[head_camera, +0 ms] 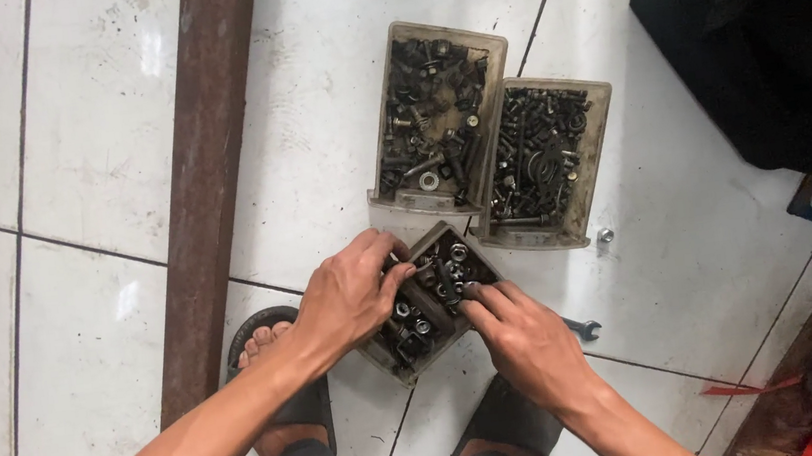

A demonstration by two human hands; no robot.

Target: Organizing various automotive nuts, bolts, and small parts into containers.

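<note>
Glossy white floor tiles (85, 141) were crossed by thin dark grout lines. A rust-brown steel bar (205, 179) lay beyond the fingers. Three smoky, translucent grey-brown plastic trays (499, 59) held blackened and silvery nuts and bolts (435, 119). Beside the fingers lay a silver wrench (582, 327); black sandals (295, 411) sat beneath.

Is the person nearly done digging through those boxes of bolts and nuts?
Hard to tell. Done: nothing looks picked out yet; only one loose nut and a small wrench lie on the floor. In hand: the left hand and right hand both have fingers in the small box. Left: the two bigger boxes, one beside the other, sit full with no hand in them.
</note>
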